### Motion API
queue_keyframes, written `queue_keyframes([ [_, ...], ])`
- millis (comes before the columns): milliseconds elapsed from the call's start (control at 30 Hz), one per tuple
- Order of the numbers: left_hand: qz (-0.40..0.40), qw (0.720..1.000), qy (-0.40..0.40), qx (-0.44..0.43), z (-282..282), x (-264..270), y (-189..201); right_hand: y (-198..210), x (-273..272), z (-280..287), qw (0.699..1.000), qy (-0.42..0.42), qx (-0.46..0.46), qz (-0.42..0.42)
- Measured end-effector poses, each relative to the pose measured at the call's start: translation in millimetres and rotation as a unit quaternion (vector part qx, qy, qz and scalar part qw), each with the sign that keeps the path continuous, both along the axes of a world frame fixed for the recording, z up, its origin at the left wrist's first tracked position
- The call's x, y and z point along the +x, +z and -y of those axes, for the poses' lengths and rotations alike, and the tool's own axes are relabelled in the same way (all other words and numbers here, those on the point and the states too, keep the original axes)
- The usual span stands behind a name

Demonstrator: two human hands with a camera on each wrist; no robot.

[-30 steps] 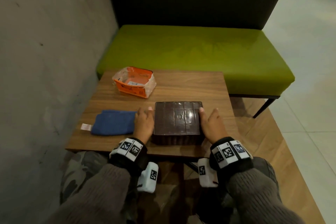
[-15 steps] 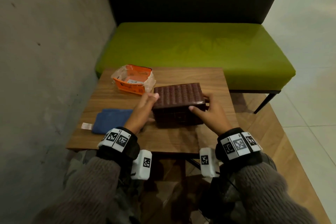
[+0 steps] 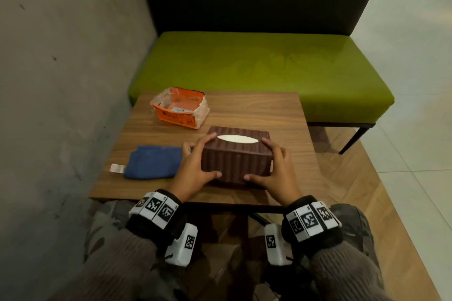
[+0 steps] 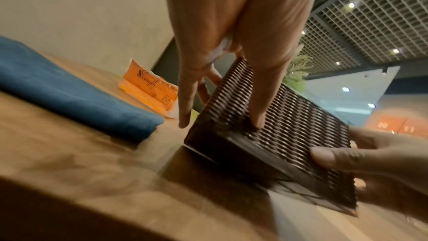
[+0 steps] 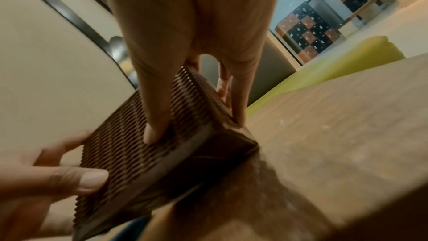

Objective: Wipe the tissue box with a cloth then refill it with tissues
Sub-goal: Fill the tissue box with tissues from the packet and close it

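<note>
The brown ribbed tissue box (image 3: pixel 236 161) is near the front middle of the wooden table (image 3: pixel 244 110), with its oval slot up and white tissue showing in it. My left hand (image 3: pixel 199 161) grips its left end and my right hand (image 3: pixel 275 164) its right end. Each thumb lies on the near face and the fingers reach over the top edge. In the wrist views the tissue box (image 4: pixel 277 135) (image 5: pixel 139 153) is tilted, with its near bottom edge off the wood. A folded blue cloth (image 3: pixel 152 161) lies just left of the box.
An opened orange tissue pack (image 3: pixel 179 110) lies at the table's back left. A green bench (image 3: pixel 256 73) with a dark backrest stands behind the table. A grey wall (image 3: pixel 61 80) runs close along the left side. Tiled floor lies to the right.
The box lay bottom-up a second ago. Both hands have rolled it over, and its slot now faces up.
</note>
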State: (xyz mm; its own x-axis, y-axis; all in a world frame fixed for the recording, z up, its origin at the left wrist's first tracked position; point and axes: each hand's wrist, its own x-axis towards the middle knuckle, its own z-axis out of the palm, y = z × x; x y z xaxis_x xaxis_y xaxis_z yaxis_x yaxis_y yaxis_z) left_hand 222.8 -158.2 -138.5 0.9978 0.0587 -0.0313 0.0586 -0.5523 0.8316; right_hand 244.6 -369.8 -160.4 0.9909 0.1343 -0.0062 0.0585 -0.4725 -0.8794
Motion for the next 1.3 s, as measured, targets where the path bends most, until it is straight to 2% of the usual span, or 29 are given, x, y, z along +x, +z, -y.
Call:
queue_keyframes([
  [100, -0.007, 0.999, 0.002, 0.041, 3, -11, -8, -9, -9, 3, 1.0, 0.005, -0.021, 0.016],
  [233, -0.002, 0.999, -0.025, 0.028, -2, -14, -9, -12, -16, 3, 0.997, -0.01, -0.06, 0.05],
  [300, 0.061, 0.998, -0.009, 0.034, -2, -4, -2, -6, -13, -3, 0.991, -0.015, -0.097, 0.091],
  [367, 0.124, 0.986, -0.019, 0.107, 6, 12, 10, 0, -4, -12, 0.982, 0.004, -0.154, 0.11],
  [433, 0.131, 0.965, -0.071, 0.218, 20, 29, 19, 4, 6, -22, 0.976, 0.035, -0.2, 0.081],
  [500, 0.098, 0.931, -0.118, 0.332, 32, 43, 21, 4, 10, -26, 0.975, 0.049, -0.212, 0.038],
  [567, 0.067, 0.895, -0.145, 0.416, 41, 52, 22, 3, 10, -24, 0.975, 0.047, -0.215, 0.031],
  [700, 0.064, 0.844, -0.177, 0.503, 55, 61, 25, 1, 8, -24, 0.973, 0.044, -0.225, 0.038],
  [767, 0.076, 0.828, -0.199, 0.519, 59, 64, 24, 2, 7, -25, 0.974, 0.04, -0.217, 0.041],
  [867, 0.075, 0.845, -0.22, 0.482, 55, 66, 21, 3, 6, -23, 0.979, 0.037, -0.196, 0.031],
  [933, 0.072, 0.879, -0.222, 0.415, 46, 67, 21, 3, 6, -23, 0.98, 0.04, -0.191, 0.025],
  [1000, 0.074, 0.927, -0.201, 0.309, 33, 67, 21, 4, 7, -22, 0.981, 0.043, -0.185, 0.025],
  [1067, 0.077, 0.958, -0.172, 0.214, 23, 65, 20, 5, 6, -22, 0.983, 0.042, -0.179, 0.024],
  [1233, 0.082, 0.981, -0.14, 0.105, 16, 55, 7, 4, 5, -22, 0.984, 0.046, -0.169, 0.028],
  [1300, 0.097, 0.987, -0.116, 0.045, 16, 50, 1, 1, 6, -21, 0.989, 0.045, -0.134, 0.034],
])
